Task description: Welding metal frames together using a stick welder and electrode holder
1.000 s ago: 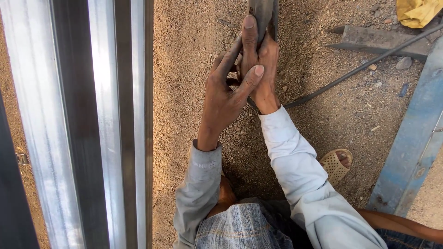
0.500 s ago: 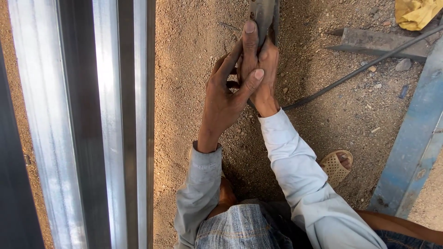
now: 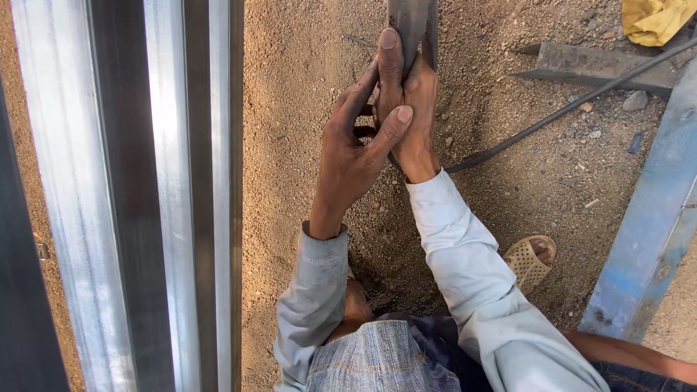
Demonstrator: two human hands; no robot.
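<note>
Both hands meet on a dark grey metal bar [image 3: 412, 22] that comes down from the top edge over sandy ground [image 3: 305, 87]. My right hand [image 3: 414, 116] is wrapped around the bar's lower end, its thumb stretched up along the metal. My left hand [image 3: 356, 156] lies over the right one from the left, fingers spread across it and touching the bar. A thin black cable [image 3: 552, 116] runs from under the hands up to the right. Both sleeves are pale grey.
Long shiny metal channels [image 3: 167, 196] fill the left side. A blue painted steel beam [image 3: 653, 225] slants along the right edge. A grey metal piece [image 3: 595, 62] and a yellow cloth [image 3: 657, 18] lie top right. A tan perforated sandal [image 3: 528, 261] sits near my right elbow.
The hands keep the same grip on the bar. The view has shifted slightly, so the metal channels sit a little further right.
</note>
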